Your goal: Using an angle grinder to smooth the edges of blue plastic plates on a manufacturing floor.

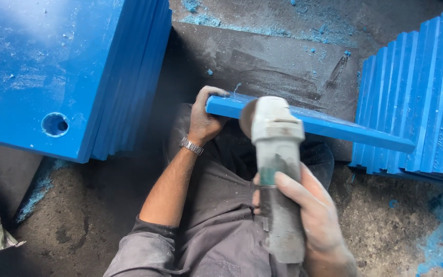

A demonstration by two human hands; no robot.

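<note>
The right hand [311, 215] is closed around the body of a dusty grey angle grinder [275, 169], fingers wrapped over its side, the tool pointing away from the person. The grinder's head and disc meet the near long edge of a blue plastic slab [329, 125], close to that slab's left end. The left hand [203, 115] clamps that same left end, fingers curled over the top face and thumb beneath, so the held corner sits just beside the disc. A metal wristwatch [191, 146] shows on the left wrist.

The slab lies flat across the person's lap, over grey trousers [216, 225], and its far right end reaches a row of blue slabs standing on edge [421, 97] at the right side of the floor. A stack of flat blue slabs [62, 72], the top one with a round hole, fills the upper left corner. The dark floor [278, 56] carries blue shavings and dust.
</note>
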